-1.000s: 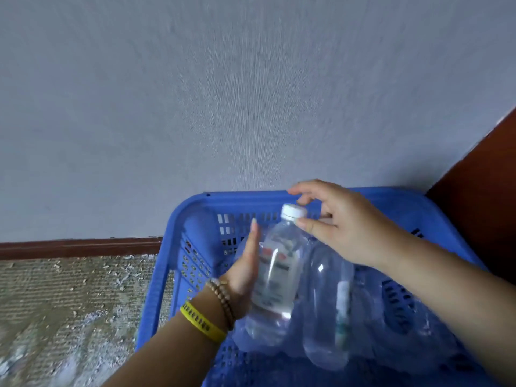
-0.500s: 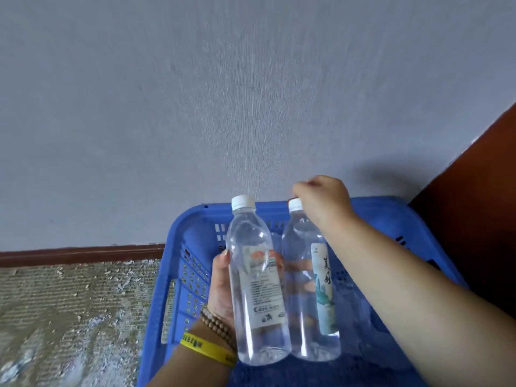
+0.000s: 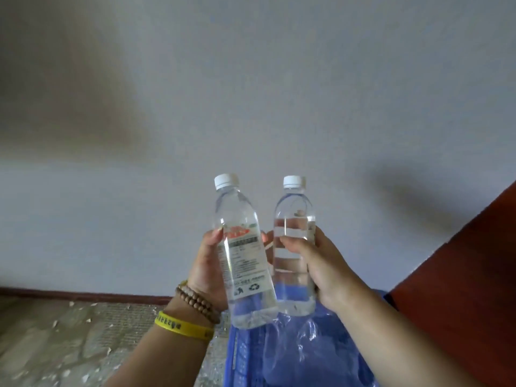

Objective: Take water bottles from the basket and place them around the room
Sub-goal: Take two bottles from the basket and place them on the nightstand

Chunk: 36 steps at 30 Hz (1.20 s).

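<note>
Blue plastic basket [image 3: 243,356] low at the person's front, perforated wall showing on its left side, and both bottles are up out of it, held in the air against the pale grey wall [image 3: 251,107].

Left hand [image 3: 208,270] grips the labelled bottle [image 3: 243,252] round its middle. The thumb is on the near-left side, and the fingers [image 3: 265,238] curl round the back and show through the clear plastic. That bottle leans a little, its white cap [image 3: 226,181] tipped left, with small print and a red patch on the label facing us.

Right hand [image 3: 321,270] wraps the second bottle [image 3: 294,247], thumb across the front and fingers [image 3: 318,241] round the far side. This one is close to upright, white-capped too, with the water line visible below the shoulder. The two bottles are side by side above the basket, bases very close; I cannot tell whether they touch.

On the left wrist there is a string of brown wooden beads [image 3: 196,301], and below it a yellow wristband [image 3: 181,326]. Down in the basket clear plastic [image 3: 301,344] glints, too blurred to make out.

Dark skirting board [image 3: 83,296] along the foot of the wall, rough speckled floor [image 3: 55,344] to the left, reddish-brown panel [image 3: 460,261] on the right.
</note>
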Tool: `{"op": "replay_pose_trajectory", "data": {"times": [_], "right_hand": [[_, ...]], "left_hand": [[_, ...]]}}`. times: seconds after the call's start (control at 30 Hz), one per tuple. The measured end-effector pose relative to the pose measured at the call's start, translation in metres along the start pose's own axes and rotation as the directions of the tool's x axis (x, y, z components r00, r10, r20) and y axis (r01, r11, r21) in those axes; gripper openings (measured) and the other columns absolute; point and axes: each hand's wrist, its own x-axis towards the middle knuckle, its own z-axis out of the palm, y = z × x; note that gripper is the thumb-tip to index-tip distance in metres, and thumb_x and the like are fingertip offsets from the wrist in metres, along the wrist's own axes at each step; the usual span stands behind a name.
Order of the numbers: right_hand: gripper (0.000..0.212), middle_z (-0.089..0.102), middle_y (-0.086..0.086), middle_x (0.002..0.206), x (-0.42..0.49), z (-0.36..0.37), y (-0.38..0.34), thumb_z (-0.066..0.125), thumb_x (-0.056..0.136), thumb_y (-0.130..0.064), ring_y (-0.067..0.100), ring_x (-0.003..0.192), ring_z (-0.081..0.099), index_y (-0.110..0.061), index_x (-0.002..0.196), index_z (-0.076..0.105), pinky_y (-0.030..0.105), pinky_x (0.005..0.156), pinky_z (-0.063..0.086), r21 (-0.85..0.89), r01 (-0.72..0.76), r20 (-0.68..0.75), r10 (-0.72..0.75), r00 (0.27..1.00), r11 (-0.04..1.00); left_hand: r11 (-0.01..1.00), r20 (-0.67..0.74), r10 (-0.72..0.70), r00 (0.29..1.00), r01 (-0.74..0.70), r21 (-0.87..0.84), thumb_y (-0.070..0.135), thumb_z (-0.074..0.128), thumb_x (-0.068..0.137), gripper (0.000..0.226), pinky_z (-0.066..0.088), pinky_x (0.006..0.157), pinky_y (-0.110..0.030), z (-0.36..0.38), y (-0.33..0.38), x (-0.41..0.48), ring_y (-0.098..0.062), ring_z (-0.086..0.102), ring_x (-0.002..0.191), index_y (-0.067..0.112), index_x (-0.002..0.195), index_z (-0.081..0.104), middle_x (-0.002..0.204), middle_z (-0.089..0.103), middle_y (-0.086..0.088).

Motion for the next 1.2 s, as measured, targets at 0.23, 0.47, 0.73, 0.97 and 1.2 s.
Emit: {"op": "replay_pose_trajectory", "data": {"times": [0.23,0.47,0.73,0.97,1.2], "right_hand": [[0.041,0.074,0.008,0.089,-0.074,0.09,-0.148,0.073,0.074,-0.014,0.021,0.08,0.073,-0.018,0.112,0.058,0.04,0.066,0.06,-0.131,0.158,0.147,-0.139,0.979,0.979],[0.037,0.068,0.004,0.08,-0.138,0.17,-0.197,0.065,0.084,-0.02,0.017,0.062,0.07,-0.01,0.118,0.053,0.028,0.054,0.054,-0.047,0.194,0.501,-0.145,0.853,0.98],[0.026,0.067,0.007,0.09,-0.234,0.285,-0.17,0.067,0.082,-0.024,0.021,0.067,0.072,-0.022,0.107,0.058,0.032,0.058,0.056,-0.106,0.2,0.826,-0.026,0.563,0.974],[0.028,0.068,0.007,0.087,-0.349,0.424,-0.113,0.071,0.073,-0.021,0.019,0.066,0.071,-0.024,0.1,0.064,0.034,0.056,0.056,-0.145,0.174,0.96,0.096,0.263,0.974],[0.05,0.071,0.01,0.09,-0.484,0.575,-0.04,0.074,0.061,-0.022,0.024,0.068,0.073,-0.021,0.109,0.06,0.035,0.054,0.056,-0.196,0.121,0.98,0.198,-0.007,0.973]], "left_hand": [[0.95,-0.082,0.117,0.99,-0.087,0.3,0.054,0.083,0.042,0.06,0.056,0.075,-0.041,0.114,0.141,-0.069,-0.03,0.068,0.09,0.015,0.085,0.07,0.102,0.07,-0.013],[0.888,-0.225,0.292,0.929,-0.176,0.425,0.053,0.085,0.042,0.066,0.057,0.07,-0.036,0.166,0.164,-0.201,-0.023,0.067,0.074,0.012,0.089,0.063,0.084,0.066,-0.009],[0.822,-0.494,0.553,0.671,-0.344,0.453,0.05,0.086,0.041,0.065,0.057,0.067,-0.035,0.181,0.136,-0.393,-0.021,0.068,0.07,0.011,0.09,0.068,0.08,0.07,-0.007],[0.716,-0.668,0.684,0.294,-0.444,0.539,0.056,0.085,0.035,0.069,0.058,0.066,-0.033,0.182,0.105,-0.578,-0.023,0.067,0.071,0.013,0.088,0.072,0.081,0.068,-0.007],[0.635,-0.717,0.697,0.002,-0.466,0.616,0.057,0.085,0.033,0.068,0.056,0.066,-0.032,0.18,0.086,-0.771,-0.024,0.068,0.069,0.014,0.083,0.07,0.077,0.069,-0.007]]}}
